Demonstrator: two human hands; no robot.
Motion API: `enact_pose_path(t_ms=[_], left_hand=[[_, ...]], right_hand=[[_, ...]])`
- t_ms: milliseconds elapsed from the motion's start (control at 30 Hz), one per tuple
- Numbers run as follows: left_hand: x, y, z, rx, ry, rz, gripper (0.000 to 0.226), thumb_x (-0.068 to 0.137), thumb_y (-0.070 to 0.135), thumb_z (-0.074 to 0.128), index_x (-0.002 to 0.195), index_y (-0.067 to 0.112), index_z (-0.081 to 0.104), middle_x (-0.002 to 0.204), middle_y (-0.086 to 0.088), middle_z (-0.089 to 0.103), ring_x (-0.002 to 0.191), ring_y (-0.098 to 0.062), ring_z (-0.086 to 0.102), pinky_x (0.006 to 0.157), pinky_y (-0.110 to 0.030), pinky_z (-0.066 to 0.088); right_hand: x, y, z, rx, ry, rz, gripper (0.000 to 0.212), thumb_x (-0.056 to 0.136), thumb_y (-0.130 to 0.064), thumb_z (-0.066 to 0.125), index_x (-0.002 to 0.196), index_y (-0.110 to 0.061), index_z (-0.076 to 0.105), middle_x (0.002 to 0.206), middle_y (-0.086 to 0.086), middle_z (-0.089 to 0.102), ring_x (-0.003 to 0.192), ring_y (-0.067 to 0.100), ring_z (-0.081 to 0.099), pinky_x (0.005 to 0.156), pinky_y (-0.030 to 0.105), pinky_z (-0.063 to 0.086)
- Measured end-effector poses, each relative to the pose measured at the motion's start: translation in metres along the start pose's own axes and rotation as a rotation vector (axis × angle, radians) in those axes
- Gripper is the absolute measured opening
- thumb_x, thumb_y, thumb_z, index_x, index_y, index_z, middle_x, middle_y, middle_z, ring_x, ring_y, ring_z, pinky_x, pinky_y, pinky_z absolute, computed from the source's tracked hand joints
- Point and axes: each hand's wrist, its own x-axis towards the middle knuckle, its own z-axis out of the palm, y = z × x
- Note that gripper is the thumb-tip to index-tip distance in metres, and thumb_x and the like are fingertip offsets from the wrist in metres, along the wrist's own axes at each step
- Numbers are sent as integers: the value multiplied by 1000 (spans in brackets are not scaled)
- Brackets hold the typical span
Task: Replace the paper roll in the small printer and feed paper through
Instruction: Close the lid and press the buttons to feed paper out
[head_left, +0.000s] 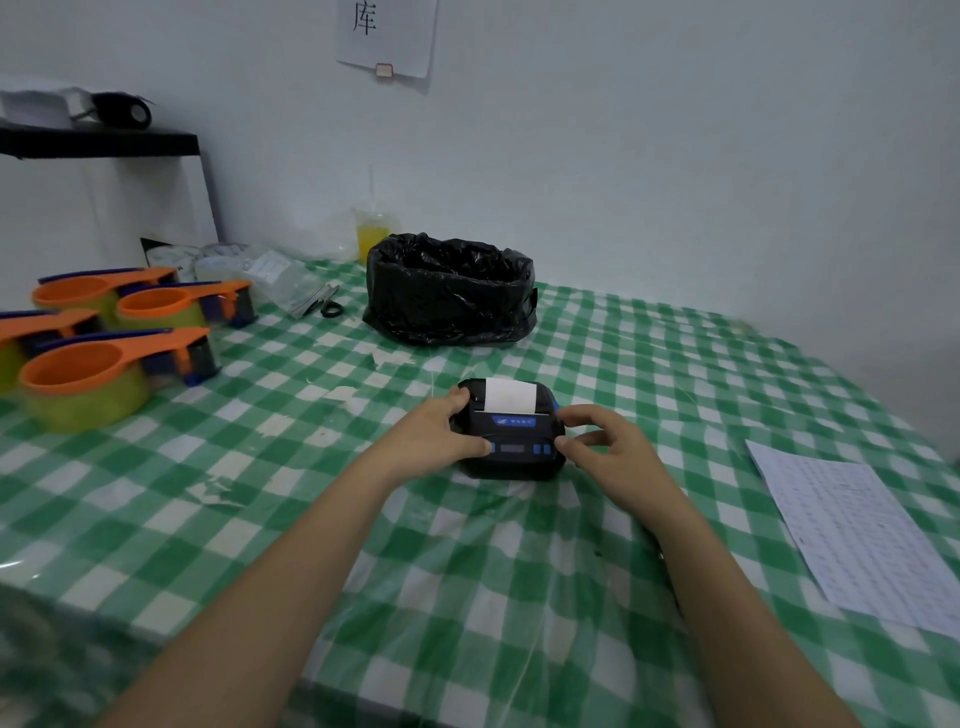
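Note:
A small black printer (511, 434) with blue buttons sits in the middle of the green checked table (322, 499). Its lid is down and a strip of white paper (510, 395) sticks out of the top slot. My left hand (436, 434) grips the printer's left side, thumb on the blue button at the front left. My right hand (605, 449) rests against the right side, with the thumb at the blue buttons on the front right and the fingers curled above.
A bin lined with a black bag (451, 288) stands behind the printer. Several orange tape dispensers (111, 358) crowd the left. Scissors (328, 307) and plastic packets lie beyond them, beside a cup of yellow drink (372, 234). A printed sheet (857, 530) lies at the right edge.

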Motion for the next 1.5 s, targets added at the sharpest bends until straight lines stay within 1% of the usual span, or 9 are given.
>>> enact_pose_path(t_ms=[133,267,367,533,867,933,1067,1333,1500], left_hand=[[0,-2,0,-3,-2,2,89,79,24,70,150,15,18,158,1,26,140,-18,35,112,-33,31],[-1,-2,-1,10,-1,20,86,80,24,69,150,16,20,157,3,28,138,-17,37,109,-29,32],[-1,-2,-1,2,-4,22,87,79,26,70,150,17,21,158,3,26,139,-16,36,114,-34,31],[0,-3,1,-18,-6,40,83,81,21,68,150,17,23,155,4,31,138,-15,37,108,-27,31],[1,-5,1,-31,-13,35,86,81,22,68,151,17,19,160,3,19,143,-15,29,116,-35,27],[0,-5,1,-36,-17,28,87,80,23,69,151,17,19,159,4,20,143,-15,30,116,-34,27],[-1,-6,-1,-24,-34,32,92,72,34,70,150,22,23,158,6,25,140,-14,34,116,-41,30],[0,-6,-2,-50,-53,35,85,80,24,69,150,19,22,159,5,23,142,-13,31,117,-39,27],[0,-4,-1,-57,-46,31,84,82,20,68,151,18,20,159,4,21,143,-14,29,117,-34,26]], right_hand=[[0,0,1,5,1,9,19,86,-19,63,104,-26,64,122,-4,57,92,4,60,70,18,48],[0,1,1,14,-3,16,20,86,-19,63,105,-25,64,124,-3,56,93,4,61,68,19,48],[0,2,3,28,-2,21,19,86,-17,64,104,-24,64,124,-1,57,90,4,62,67,19,48],[1,5,4,38,-4,16,19,85,-17,65,102,-26,64,121,0,57,84,3,61,64,17,45],[1,3,4,34,-6,20,20,86,-16,64,104,-24,63,122,1,57,83,0,60,60,13,44],[1,3,3,36,-6,20,20,86,-16,64,104,-23,63,122,1,57,83,1,61,60,13,44],[0,2,3,44,-10,24,20,86,-16,64,103,-24,63,121,1,57,83,2,61,61,16,46],[1,1,3,49,-17,28,18,85,-16,65,101,-26,62,122,2,57,84,4,62,62,17,46],[1,1,3,51,-16,32,19,86,-16,64,103,-25,62,122,2,56,84,3,61,62,15,45]])
